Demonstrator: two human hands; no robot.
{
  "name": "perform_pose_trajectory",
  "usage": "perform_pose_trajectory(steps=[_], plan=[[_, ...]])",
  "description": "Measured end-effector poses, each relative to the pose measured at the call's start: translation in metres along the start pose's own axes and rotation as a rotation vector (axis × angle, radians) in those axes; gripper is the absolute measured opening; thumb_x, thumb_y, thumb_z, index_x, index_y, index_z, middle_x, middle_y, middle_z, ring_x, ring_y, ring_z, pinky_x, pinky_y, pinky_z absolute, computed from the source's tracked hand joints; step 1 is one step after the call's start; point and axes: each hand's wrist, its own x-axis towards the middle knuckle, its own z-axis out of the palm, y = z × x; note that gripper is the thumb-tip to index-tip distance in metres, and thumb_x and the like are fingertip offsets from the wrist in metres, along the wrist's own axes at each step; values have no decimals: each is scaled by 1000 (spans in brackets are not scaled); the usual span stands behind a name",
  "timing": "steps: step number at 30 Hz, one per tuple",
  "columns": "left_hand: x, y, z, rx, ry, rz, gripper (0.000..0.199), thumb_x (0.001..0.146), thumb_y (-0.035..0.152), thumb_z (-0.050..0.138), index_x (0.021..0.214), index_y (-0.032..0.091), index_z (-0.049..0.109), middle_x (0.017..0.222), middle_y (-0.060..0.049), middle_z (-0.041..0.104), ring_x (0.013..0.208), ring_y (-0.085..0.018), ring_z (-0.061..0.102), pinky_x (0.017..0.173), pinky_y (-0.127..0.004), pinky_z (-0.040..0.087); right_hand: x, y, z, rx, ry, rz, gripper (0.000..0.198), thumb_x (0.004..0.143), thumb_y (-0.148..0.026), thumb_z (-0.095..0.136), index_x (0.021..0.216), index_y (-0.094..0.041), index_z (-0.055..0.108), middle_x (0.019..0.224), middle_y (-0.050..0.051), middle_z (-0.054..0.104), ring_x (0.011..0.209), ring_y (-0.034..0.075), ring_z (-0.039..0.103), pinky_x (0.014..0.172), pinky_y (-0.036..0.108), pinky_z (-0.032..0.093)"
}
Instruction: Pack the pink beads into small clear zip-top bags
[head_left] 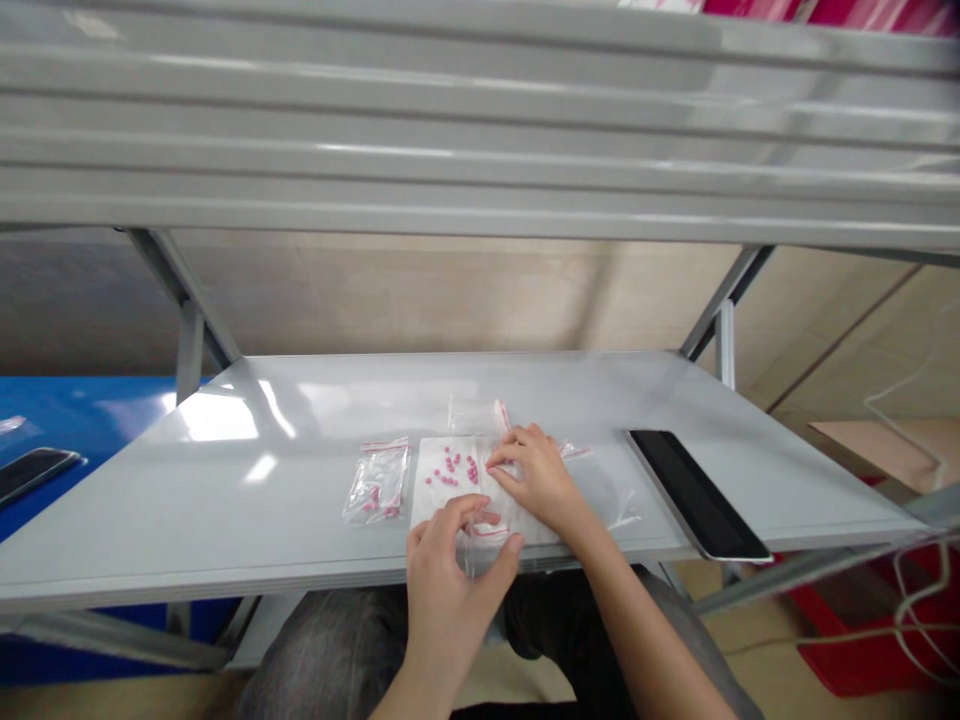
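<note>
Several small pink beads [452,467] lie loose on a white sheet [435,490] on the grey shelf [225,500]. My right hand [536,475] rests at the sheet's right edge, fingertips pinched at the beads nearest it. My left hand [450,570] is at the shelf's front edge, thumb and fingers holding a small clear zip bag [487,535] with a red strip. To the left lies a clear zip bag with pink beads inside [377,482]. Another clear bag [474,413] lies behind the sheet.
A dark tablet [694,493] lies on the shelf's right side, reaching the front edge. A phone [30,470] sits on a blue surface at far left. A grey shelf board hangs overhead. Red crates and white cables are at lower right.
</note>
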Motion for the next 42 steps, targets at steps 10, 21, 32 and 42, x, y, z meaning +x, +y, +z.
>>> perform_pose_trajectory(steps=[10, 21, 32, 42], plan=[[1, 1, -2, -32, 9, 10, 27, 76, 34, 72, 101, 26, 63, 93, -2, 76, 87, -26, 71, 86, -43, 50, 3, -8, -10, 336, 57, -21, 9, 76, -12, 75, 76, -21, 75, 87, 4, 64, 91, 23, 57, 85, 39, 43], [2, 3, -3, -73, -5, -11, 27, 77, 35, 70, 101, 25, 63, 93, -2, 76, 85, -24, 70, 83, -40, 52, -7, -12, -31, 807, -84, -120, 5, 85, -23, 70, 86, -24, 75, 89, 2, 66, 85, 17, 61, 80, 32, 47], [-3, 0, 1, 18, 24, 49, 26, 77, 32, 71, 101, 26, 63, 92, -2, 76, 88, -27, 70, 88, -48, 47, 0, -16, 7, 106, 39, 56, 8, 72, -22, 82, 70, -23, 75, 81, 3, 66, 88, 23, 58, 81, 36, 38], [-1, 3, -1, -26, 32, 25, 24, 77, 32, 71, 100, 25, 65, 90, -2, 76, 86, -25, 71, 84, -43, 52, -1, -13, -5, 326, 60, 42, 8, 74, -13, 74, 73, -21, 73, 79, 2, 65, 82, 19, 58, 78, 33, 40]])
